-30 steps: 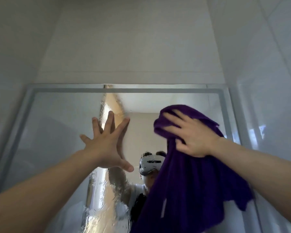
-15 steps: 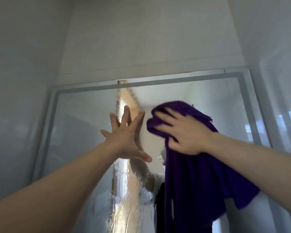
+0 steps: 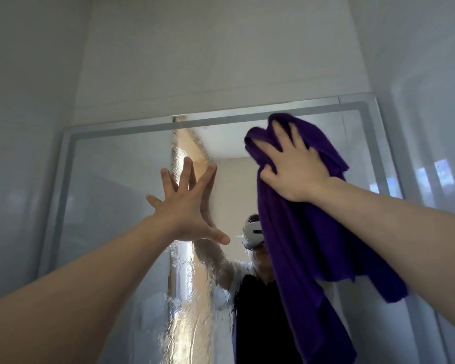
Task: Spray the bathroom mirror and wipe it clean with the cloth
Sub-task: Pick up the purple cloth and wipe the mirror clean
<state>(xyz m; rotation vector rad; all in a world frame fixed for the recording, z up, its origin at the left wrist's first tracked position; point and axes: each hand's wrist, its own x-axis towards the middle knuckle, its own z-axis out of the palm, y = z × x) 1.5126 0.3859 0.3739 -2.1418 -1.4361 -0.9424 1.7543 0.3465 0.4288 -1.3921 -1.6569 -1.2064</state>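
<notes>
Purple terry cloth (image 3: pixel 313 232) pressed to the upper right of the framed bathroom mirror (image 3: pixel 111 206) by the right hand (image 3: pixel 292 169).
Fingers gripped its bunched top; left hand (image 3: pixel 187 206) lay splayed wide on beaded, streaked glass; the cloth's tail was cut off below.

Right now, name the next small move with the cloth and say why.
Probably sweep the right hand and purple cloth left and down across the mirror: the cloth sits near the top right corner, while droplets streak the centre strip below the braced left hand.
</notes>
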